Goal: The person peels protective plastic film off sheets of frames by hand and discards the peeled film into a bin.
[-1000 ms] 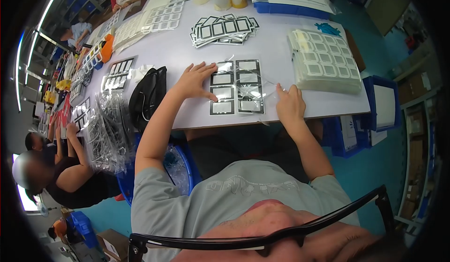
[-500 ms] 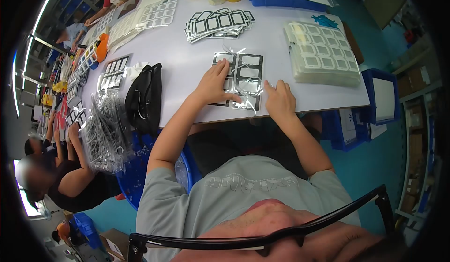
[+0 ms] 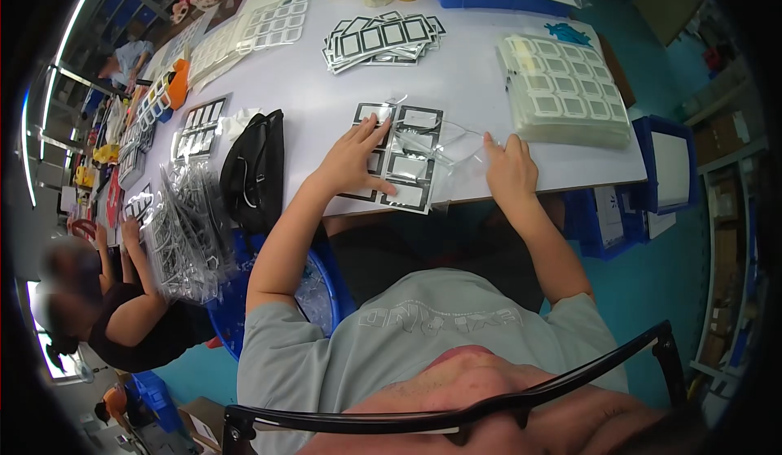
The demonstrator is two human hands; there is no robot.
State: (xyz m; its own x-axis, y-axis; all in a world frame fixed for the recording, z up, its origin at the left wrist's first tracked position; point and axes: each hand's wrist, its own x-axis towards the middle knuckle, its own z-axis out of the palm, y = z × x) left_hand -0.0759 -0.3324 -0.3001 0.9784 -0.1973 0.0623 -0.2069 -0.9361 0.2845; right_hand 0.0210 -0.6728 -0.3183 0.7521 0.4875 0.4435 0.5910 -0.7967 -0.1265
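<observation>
- Spreading wide across 2 framed strips (image 3: 414, 167) with the left hand (image 3: 349, 160), resting fingers on the left strip, thumb on the right one.
- Seeing both lying side by side near the front edge of the table (image 3: 464, 88), long axes running away from the body, slightly askew.
- Curling the right hand (image 3: 513, 171) off to the strips' right, meeting clear film (image 3: 458, 153) at the fingertip; not managing to tell whether pinching or merely touching.
- Finding the left hand nearer; seeing film bridging sideways, crossing those long axes.

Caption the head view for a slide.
Left hand spread across black-framed window strips, right hand at the edge of loose clear film, on a white table.
</observation>
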